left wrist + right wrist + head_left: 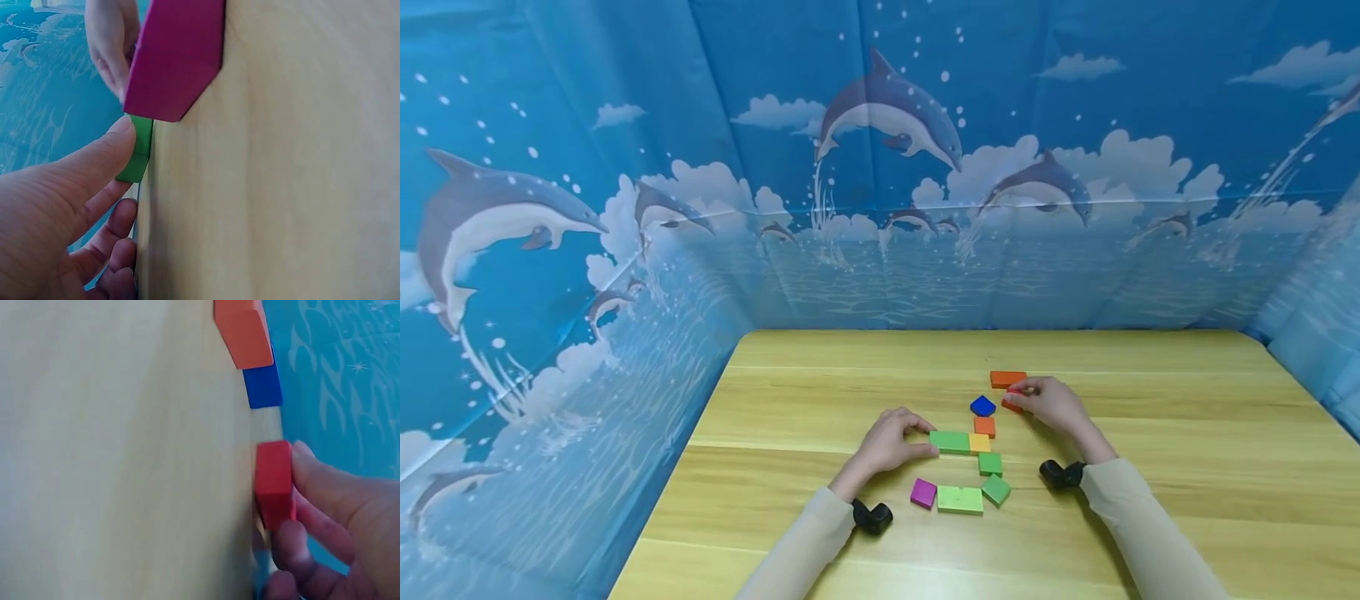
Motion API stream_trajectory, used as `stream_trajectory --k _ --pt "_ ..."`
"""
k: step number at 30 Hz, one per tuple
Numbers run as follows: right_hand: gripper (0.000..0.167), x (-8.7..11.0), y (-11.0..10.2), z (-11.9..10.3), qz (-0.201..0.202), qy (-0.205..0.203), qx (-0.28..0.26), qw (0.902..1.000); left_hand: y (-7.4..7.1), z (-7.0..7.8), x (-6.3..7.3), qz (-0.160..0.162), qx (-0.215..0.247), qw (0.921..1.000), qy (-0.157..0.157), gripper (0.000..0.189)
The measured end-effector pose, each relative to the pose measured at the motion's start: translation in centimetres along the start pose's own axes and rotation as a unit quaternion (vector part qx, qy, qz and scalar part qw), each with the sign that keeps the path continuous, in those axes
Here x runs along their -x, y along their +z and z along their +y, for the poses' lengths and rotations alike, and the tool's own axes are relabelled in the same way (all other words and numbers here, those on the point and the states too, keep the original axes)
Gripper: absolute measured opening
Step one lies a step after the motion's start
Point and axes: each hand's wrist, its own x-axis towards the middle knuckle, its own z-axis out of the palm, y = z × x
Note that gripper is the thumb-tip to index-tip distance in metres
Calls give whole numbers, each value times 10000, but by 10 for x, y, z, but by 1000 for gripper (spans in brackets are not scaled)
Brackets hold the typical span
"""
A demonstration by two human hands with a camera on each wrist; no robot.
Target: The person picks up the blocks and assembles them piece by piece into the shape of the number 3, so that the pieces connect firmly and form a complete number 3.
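Note:
My right hand (1054, 402) pinches a red block (275, 481) between thumb and fingers, low over the table. A blue angular block (982, 406) is just left of it, and a long orange-red block (1008, 380) lies behind. With thumb and fingers at its left end, my left hand (887, 442) holds a long green block (141, 150). That block's right end meets a yellow-orange block (980, 443). Behind the yellow-orange one is a small orange block (984, 427); in front, a small green block (990, 464).
Nearer the front lie a magenta block (923, 493), a long light-green block (960, 500) and a turned green block (996, 490). The wooden table (1210, 433) ends at a blue dolphin-print curtain (880, 275) behind and to the left.

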Motion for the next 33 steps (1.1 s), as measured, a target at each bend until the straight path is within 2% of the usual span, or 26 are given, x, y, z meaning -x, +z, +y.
stream_trajectory --k 5,8,11,16,22,27,33 --pt "43 -18 2 -6 500 266 216 9982 2 -1 -2 33 -15 10000 7 35" --pt "41 -27 6 -13 636 460 178 9968 2 -2 -2 26 -14 10000 -6 36" --pt "39 -33 11 -21 602 471 108 9970 2 -2 -3 26 5 10000 8 36" --pt "41 -38 18 -34 507 210 376 9978 2 -3 -3 47 27 10000 11 35" --pt "35 -43 21 -43 354 121 538 9979 2 -3 -4 102 37 9999 99 35" --pt "33 -41 16 -39 308 92 547 9980 2 -3 -3 152 -7 9997 171 34" --pt "32 -34 -3 -27 148 242 437 9986 1 -4 -3 131 -111 9997 162 34"
